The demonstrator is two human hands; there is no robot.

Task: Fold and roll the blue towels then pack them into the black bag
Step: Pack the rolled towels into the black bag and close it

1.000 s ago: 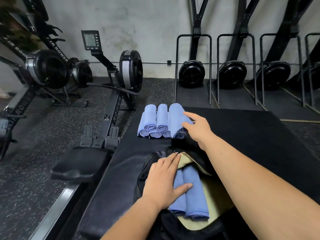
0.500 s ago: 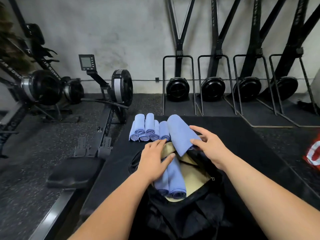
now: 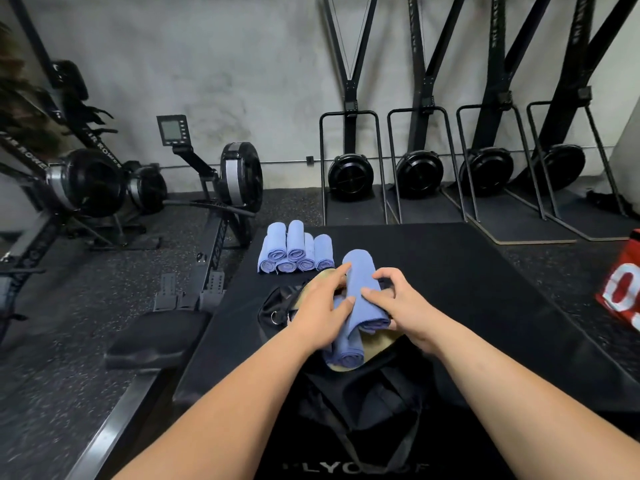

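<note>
Right hand: The right hand (image 3: 401,306) is gripping a rolled towel (image 3: 363,289), with the thumb lying on top and the fingers curling round the far side.
Left hand: The left hand (image 3: 322,306) is lying flat with straight fingers. It is pressing on the packed towels (image 3: 346,353) and touching the roll's side.
Where the towel is: The rolled towel is hanging between both hands, tilted, right over the open mouth of the black bag (image 3: 363,417).
How it will feel: I am guessing it is soft, light and squashy. It will not break, but it may be coming unrolled if the loose end slips free.
Where to hold: Round the middle looks best, with the thumb trapping the loose flap.
Waiting towels: The pile of rolled towels (image 3: 294,252) is sitting on the counter (image 3: 485,271) just past the left hand's fingertips.
Edges: The bag's mouth is looking floppy, so it may be folding in under the hands. The counter is dropping off to the left of the left hand, and a rowing machine (image 3: 239,174) is standing beyond that drop.
Room to move: Wide counter is stretching out to the right of the right hand. A red thing (image 3: 623,292) is sitting far off that way.
</note>
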